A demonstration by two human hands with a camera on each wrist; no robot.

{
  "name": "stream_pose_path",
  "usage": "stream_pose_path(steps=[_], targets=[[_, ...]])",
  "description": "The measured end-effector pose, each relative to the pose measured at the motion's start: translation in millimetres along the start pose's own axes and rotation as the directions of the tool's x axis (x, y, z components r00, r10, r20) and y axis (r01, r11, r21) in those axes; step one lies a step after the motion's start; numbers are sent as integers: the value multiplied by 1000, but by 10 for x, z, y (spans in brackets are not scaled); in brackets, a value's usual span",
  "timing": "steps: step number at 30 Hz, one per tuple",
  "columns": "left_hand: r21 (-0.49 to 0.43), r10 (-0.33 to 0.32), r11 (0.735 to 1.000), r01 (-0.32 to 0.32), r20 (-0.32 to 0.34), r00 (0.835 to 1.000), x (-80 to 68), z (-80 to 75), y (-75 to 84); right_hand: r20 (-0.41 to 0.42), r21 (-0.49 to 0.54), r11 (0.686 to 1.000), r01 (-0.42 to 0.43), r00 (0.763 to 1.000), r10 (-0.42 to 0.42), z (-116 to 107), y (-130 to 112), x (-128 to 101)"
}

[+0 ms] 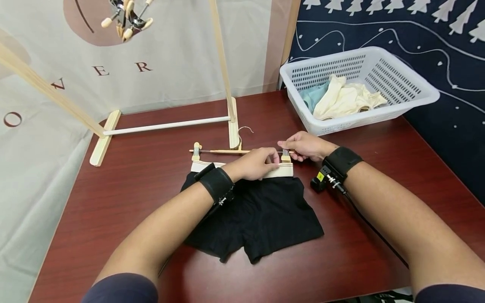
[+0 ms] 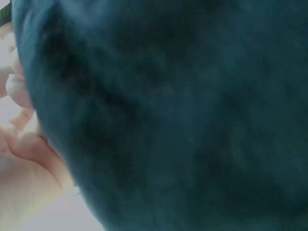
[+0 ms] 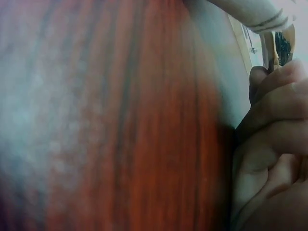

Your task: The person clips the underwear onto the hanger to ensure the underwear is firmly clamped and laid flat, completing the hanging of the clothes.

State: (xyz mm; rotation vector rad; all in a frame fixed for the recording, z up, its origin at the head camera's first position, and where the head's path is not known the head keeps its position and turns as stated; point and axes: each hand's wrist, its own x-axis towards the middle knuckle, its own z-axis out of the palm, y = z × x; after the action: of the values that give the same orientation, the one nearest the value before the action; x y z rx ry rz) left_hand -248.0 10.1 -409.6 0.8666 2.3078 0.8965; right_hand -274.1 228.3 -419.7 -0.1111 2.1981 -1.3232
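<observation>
Shorts (image 1: 261, 214), black with a pale waistband (image 1: 280, 170), lie flat on the desk (image 1: 136, 176), and all places below are told from them. Along their waistband edge lies a wooden hanger (image 1: 227, 151) with a clip at each end; its wire hook (image 1: 244, 130) points away from the shorts toward the rack. The left clip (image 1: 196, 150) sits on the waistband's left corner. The right clip (image 1: 286, 156) stands at the waistband's right part, and the right hand (image 1: 305, 145) pinches it, its grip clenched around the clip. The left hand (image 1: 254, 164) rests on the waistband just left of that clip, its fingers curled on the band; whether it truly pinches the cloth I cannot tell. In the left wrist view dark cloth (image 2: 183, 115) fills nearly everything, blurred, with fingers (image 2: 19, 154) at the edge. In the right wrist view the fingers (image 3: 274, 120) curl beside the red-brown desk (image 3: 120, 115), also blurred.

Beyond the shorts stands a wooden rack (image 1: 166, 125), its base on the desk. Beyond and to the right of the shorts sits a white basket (image 1: 413, 90) holding cream and teal garments (image 1: 342, 101)
</observation>
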Motion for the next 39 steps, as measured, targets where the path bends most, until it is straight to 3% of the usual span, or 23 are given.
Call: stream_pose_path(steps=[6, 15, 23, 34, 39], targets=[[-3, 20, 1000, -20, -6, 1000, -15, -7, -12, -9, -2, 1000, -6, 1000, 6, 4, -17, -2], [85, -47, 995, 53, -67, 997, 22, 17, 13, 9, -10, 1000, 4, 1000, -3, 24, 4, -10], [-5, -121, 993, 121, -119, 985, 46, 1, 79, 5, 13, 1000, 10, 1000, -10, 28, 24, -19], [-66, -179, 983, 172, -131, 975, 106, -19, 148, -15, 10, 999, 44, 999, -44, 9, 15, -49], [-120, -205, 974, 194, -93, 974, 97, -8, 143, 6, 12, 1000, 28, 1000, -28, 19, -9, -54]])
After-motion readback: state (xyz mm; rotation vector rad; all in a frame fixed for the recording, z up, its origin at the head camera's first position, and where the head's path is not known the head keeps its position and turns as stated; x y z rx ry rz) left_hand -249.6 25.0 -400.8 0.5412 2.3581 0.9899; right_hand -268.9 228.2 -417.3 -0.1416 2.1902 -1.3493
